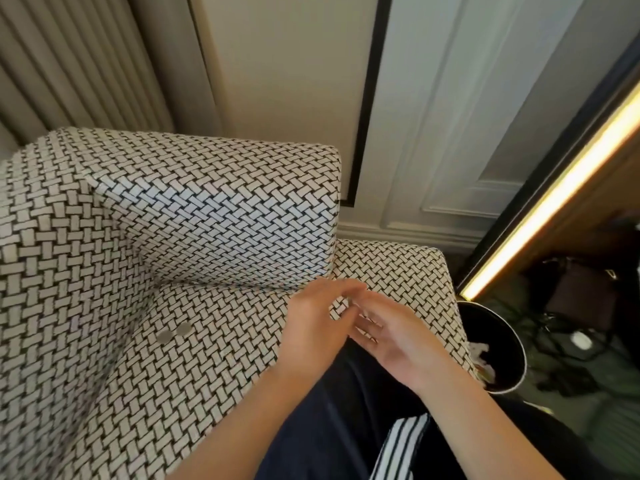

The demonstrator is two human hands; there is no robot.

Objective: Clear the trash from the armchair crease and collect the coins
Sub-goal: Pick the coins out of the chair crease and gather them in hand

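While both hands meet over the right part of the seat, the task's loose items lie to their left. From left to right: the armchair (86, 237), covered in a black-and-white woven fabric, fills the left and centre of the view. Two coins (174, 332) rest flat on the seat cushion, side by side and almost touching, the line through the pair rising slightly to the right. Behind them runs the crease (221, 284) between seat and backrest; no trash can be made out in it from this angle.

The left hand (311, 329) hovers above the seat, its fingers curled inward with their tips against the fingers of the right hand (394, 342), which lies palm-up with fingers loosely extended. Whether anything small is pinched or passed between them cannot be told.

Key relation: the coins lie left of and slightly nearer than the left hand, well apart from it, with bare cushion between and nothing in the way. The left hand is the nearer one, so a leftward reach with it is judged the likely next move.

Right of the armrest stands a dark round bin (516, 341) holding pale crumpled trash (481, 351). Past it a lit strip (554, 209) slants upward. A dark trouser leg (332, 427) with white stripes crosses the lower frame.
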